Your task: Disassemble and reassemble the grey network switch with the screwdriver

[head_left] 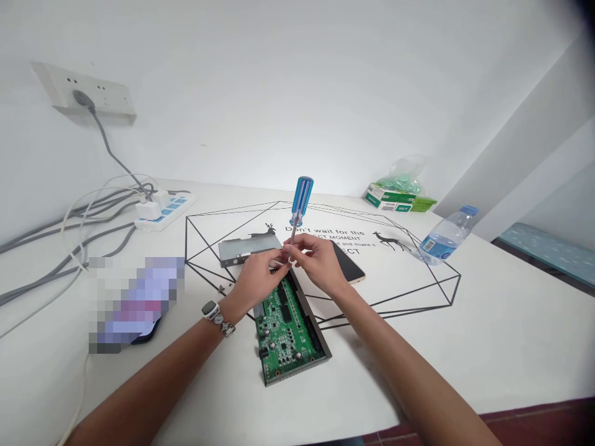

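Observation:
A screwdriver with a clear blue handle (302, 197) stands nearly upright, handle up, its metal shaft running down between my fingertips. My right hand (318, 260) is closed in a pinch around the shaft. Against it from the other side comes my left hand (260, 272), also closed; a small pale piece shows at its fingers, too small to name. Below both hands lies a green circuit board (290, 331) in a dark metal tray; its far end and the screwdriver's tip are hidden by my fingers.
Behind my left hand rests a grey metal cover (227, 251), with tiny dark bits (222, 288) nearby. A dark tablet or phone (351, 266) lies beyond my right hand. Left are a blurred-out phone (144, 303) and power strip (165, 214); right, a water bottle (444, 238) and boxes (390, 197).

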A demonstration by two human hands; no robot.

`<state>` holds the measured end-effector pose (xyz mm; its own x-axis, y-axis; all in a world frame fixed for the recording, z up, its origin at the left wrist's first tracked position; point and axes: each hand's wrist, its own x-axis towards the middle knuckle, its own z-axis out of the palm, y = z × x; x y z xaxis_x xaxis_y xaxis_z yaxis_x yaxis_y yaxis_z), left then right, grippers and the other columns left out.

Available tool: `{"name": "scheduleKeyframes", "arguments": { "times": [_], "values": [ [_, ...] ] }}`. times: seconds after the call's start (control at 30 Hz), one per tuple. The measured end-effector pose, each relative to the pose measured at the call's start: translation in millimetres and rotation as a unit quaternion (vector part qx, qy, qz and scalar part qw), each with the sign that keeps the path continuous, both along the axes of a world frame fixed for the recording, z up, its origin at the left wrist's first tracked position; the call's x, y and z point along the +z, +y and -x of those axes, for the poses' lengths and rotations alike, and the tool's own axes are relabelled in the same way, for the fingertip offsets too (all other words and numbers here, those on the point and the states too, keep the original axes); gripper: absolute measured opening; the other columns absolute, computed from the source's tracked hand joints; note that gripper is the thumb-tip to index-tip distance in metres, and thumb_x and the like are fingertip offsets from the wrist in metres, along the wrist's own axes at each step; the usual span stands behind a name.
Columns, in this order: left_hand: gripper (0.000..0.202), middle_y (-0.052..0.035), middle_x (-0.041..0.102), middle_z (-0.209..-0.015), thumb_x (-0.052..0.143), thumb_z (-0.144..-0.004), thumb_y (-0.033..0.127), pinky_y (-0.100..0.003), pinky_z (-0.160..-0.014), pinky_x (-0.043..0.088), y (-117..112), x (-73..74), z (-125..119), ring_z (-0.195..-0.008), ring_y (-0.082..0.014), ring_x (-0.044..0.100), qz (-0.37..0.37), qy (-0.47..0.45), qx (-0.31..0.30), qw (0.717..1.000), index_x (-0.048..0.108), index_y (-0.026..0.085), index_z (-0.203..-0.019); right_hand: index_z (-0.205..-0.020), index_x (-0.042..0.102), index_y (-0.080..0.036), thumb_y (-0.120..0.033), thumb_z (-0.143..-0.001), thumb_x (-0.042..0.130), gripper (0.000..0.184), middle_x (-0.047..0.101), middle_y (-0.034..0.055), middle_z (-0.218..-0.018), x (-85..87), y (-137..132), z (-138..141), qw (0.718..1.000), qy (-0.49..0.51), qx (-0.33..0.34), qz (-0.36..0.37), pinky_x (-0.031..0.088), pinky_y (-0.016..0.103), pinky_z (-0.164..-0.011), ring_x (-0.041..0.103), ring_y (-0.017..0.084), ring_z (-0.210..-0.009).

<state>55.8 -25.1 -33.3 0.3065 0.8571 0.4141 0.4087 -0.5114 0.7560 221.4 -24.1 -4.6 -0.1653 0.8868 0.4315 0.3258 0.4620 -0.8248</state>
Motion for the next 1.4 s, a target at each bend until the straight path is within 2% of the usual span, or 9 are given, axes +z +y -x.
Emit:
{"name": "scheduleKeyframes", "arguments": {
  "times": [0.2,0.37,0.43,0.63,0.73,0.93,1.03,1.23,1.4],
  "values": [
    [0.015,-0.0028,0.078,-0.088,0.062,-0.089,0.031,-0.031,-0.076,0.054,1.9,-2.4,-1.0,-0.082,-0.0227,0.073,-0.003,-0.006,0.016,1.0,0.071,0.02,-0.091,-0.078,0.065,-0.018,-0.041,-0.081,0.075,0.026,0.065,0.0009,-0.069,-4.4,2.0,6.8,0.998,0.061,-0.013,-0.001,0.051,0.027,-0.058,0.06,0.014,-0.063],
    [0.018,-0.0015,0.077,-0.088,0.057,-0.092,0.027,-0.03,-0.078,0.053,4.3,-4.6,0.6,-0.083,-0.0214,0.073,-0.02,-0.004,-0.018,1.0,0.073,0.02,-0.087,-0.116,0.065,-0.02,-0.04,-0.093,0.06,0.031,0.07,0.0051,-0.097,2.5,-0.7,-0.8,0.999,-0.017,0.047,0.015,0.052,0.026,-0.057,0.064,0.013,-0.068],
    [0.02,-0.0014,0.077,-0.087,0.055,-0.093,0.027,-0.03,-0.079,0.053,4.3,-4.7,1.2,-0.083,-0.0216,0.073,-0.023,0.009,-0.017,1.0,0.073,0.021,-0.088,-0.124,0.064,-0.021,-0.039,-0.097,0.054,0.034,0.071,0.0063,-0.102,5.2,-2.1,-4.9,0.996,-0.042,0.076,0.022,0.053,0.027,-0.06,0.066,0.014,-0.071],
    [0.021,-0.0022,0.077,-0.09,0.054,-0.094,0.031,-0.031,-0.08,0.054,-1.3,0.6,-0.1,-0.086,-0.0229,0.073,-0.017,0.015,-0.012,1.0,0.072,0.022,-0.09,-0.103,0.072,-0.019,-0.04,-0.093,0.06,0.026,0.072,0.0039,-0.082,3.8,-2.2,-4.9,0.999,-0.038,0.034,0.002,0.056,0.03,-0.063,0.067,0.017,-0.072],
    [0.014,-0.003,0.077,-0.098,0.061,-0.09,0.031,-0.03,-0.077,0.055,-2.3,1.1,-2.3,-0.085,-0.0222,0.074,-0.001,-0.012,0.004,1.0,0.07,0.021,-0.094,-0.091,0.07,-0.019,-0.038,-0.09,0.064,0.02,0.072,0.0035,-0.078,2.3,-2.0,-0.4,1.0,-0.023,0.009,-0.015,0.055,0.03,-0.063,0.066,0.017,-0.07],
    [0.018,-0.0025,0.077,-0.088,0.065,-0.089,0.038,-0.03,-0.07,0.054,1.8,-4.1,-4.0,-0.079,-0.0218,0.073,-0.007,-0.015,0.037,0.999,0.069,0.021,-0.088,-0.078,0.064,-0.019,-0.038,-0.084,0.07,0.021,0.067,0.0011,-0.069,1.2,0.6,4.5,0.998,-0.019,-0.033,-0.043,0.051,0.029,-0.061,0.062,0.016,-0.065],
    [0.02,-0.0026,0.077,-0.091,0.063,-0.091,0.039,-0.03,-0.073,0.054,2.2,-4.4,-2.9,-0.081,-0.0221,0.073,-0.008,-0.014,0.029,0.999,0.07,0.021,-0.091,-0.079,0.062,-0.019,-0.039,-0.085,0.069,0.022,0.065,0.0008,-0.071,2.9,1.1,2.8,0.998,-0.029,-0.031,-0.044,0.051,0.028,-0.061,0.062,0.015,-0.066],
    [0.02,-0.0032,0.078,-0.096,0.056,-0.094,0.031,-0.032,-0.081,0.054,1.1,-1.9,0.2,-0.089,-0.0234,0.074,-0.014,-0.008,-0.014,1.0,0.073,0.022,-0.096,-0.115,0.068,-0.021,-0.04,-0.095,0.055,0.031,0.072,0.0048,-0.09,11.2,-3.0,-7.1,0.996,-0.079,0.043,0.008,0.052,0.028,-0.057,0.068,0.017,-0.074],
    [0.018,-0.0025,0.077,-0.096,0.053,-0.094,0.026,-0.031,-0.079,0.055,-0.7,-1.7,-1.9,-0.09,-0.0225,0.074,-0.025,0.016,-0.019,0.999,0.071,0.022,-0.096,-0.094,0.071,-0.019,-0.039,-0.091,0.062,0.023,0.073,0.0044,-0.081,11.4,-3.0,-7.8,0.998,-0.06,0.03,0.0,0.054,0.03,-0.06,0.069,0.018,-0.072]
  ]
}}
